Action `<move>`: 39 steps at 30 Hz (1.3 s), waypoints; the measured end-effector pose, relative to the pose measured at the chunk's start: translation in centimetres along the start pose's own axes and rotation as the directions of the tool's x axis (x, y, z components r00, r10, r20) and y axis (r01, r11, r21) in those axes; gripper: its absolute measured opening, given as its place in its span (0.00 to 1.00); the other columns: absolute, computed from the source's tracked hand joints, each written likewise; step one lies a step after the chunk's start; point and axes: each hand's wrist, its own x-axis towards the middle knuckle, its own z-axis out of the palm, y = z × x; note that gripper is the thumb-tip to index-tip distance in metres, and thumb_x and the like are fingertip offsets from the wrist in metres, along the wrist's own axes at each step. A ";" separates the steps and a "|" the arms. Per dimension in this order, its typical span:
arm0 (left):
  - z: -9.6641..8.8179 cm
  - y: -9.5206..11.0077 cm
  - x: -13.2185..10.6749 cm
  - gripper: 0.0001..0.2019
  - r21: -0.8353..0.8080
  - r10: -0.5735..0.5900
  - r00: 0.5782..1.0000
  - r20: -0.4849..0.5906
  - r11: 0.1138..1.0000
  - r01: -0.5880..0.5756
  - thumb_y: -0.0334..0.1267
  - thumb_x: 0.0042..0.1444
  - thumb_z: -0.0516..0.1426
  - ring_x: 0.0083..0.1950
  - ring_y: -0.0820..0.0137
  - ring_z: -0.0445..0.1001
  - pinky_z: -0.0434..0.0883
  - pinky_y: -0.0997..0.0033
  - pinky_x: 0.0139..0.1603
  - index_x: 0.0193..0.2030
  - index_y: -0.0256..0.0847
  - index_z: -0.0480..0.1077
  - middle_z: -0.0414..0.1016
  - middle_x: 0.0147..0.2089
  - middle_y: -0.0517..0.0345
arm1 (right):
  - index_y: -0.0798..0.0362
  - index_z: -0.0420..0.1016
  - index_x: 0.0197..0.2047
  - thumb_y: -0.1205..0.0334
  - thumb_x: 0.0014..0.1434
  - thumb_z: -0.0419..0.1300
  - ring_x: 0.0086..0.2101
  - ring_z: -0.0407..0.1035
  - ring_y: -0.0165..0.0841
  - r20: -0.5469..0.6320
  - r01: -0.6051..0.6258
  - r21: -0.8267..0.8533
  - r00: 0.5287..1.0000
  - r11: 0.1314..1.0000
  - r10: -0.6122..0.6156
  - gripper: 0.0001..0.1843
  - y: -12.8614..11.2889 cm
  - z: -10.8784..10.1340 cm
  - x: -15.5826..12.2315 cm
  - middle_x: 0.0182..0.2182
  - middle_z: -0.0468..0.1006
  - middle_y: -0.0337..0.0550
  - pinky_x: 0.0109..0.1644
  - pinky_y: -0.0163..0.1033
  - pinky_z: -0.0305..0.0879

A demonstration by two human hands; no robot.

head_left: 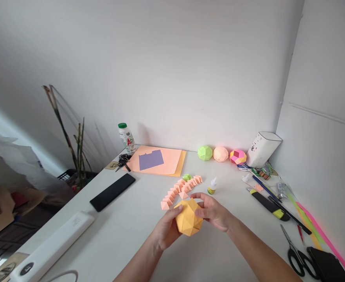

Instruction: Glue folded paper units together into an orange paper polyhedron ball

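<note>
Between my two hands is a yellow-orange folded paper ball with many flat faces, raised in front of me. My left hand cups its left side, the thumb lying on top. From the right, my right hand pinches the ball's upper edge between thumb and fingers. Just beyond the ball lie rows of small peach folded paper pieces, with a few green pieces at the far end. A small glue bottle with a white tip stands upright to their right.
Green, peach and multicoloured paper balls line the wall. Paper sheets and a white bottle stand back left; a black slab and a white bar lie left. A cutter and scissors lie right.
</note>
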 end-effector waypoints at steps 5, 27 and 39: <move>-0.1 -0.4 0.3 0.23 -0.020 -0.020 1.000 -0.018 1.000 0.019 0.51 0.54 0.54 0.44 0.59 0.70 0.65 0.64 0.40 0.50 0.37 0.68 0.73 0.45 0.45 | 0.51 0.62 0.52 0.66 0.40 0.71 0.35 0.71 0.33 -0.059 0.041 0.074 0.998 0.996 -0.037 0.36 0.6 -0.1 0.4 0.32 0.77 0.39 0.45 0.41 0.60; 0.7 -0.1 -0.1 0.17 -0.109 0.107 0.988 0.110 0.989 -0.095 0.44 0.59 0.50 0.46 0.62 0.69 0.65 0.62 0.46 0.49 0.39 0.69 0.71 0.48 0.47 | 0.47 0.68 0.49 0.65 0.44 0.70 0.44 0.69 0.37 0.105 0.226 0.249 0.960 0.942 -0.258 0.29 0.5 -1.4 1.2 0.43 0.75 0.42 0.48 0.42 0.60; 0.2 0.9 -0.4 0.06 0.293 0.300 0.954 0.000 0.912 -0.286 0.38 0.47 0.62 0.37 0.68 0.68 0.62 0.69 0.39 0.31 0.41 0.71 0.73 0.36 0.58 | 0.49 0.69 0.49 0.65 0.38 0.72 0.44 0.69 0.38 0.225 0.180 0.055 0.956 0.982 -0.188 0.32 1.4 -2.8 1.9 0.43 0.75 0.45 0.46 0.43 0.63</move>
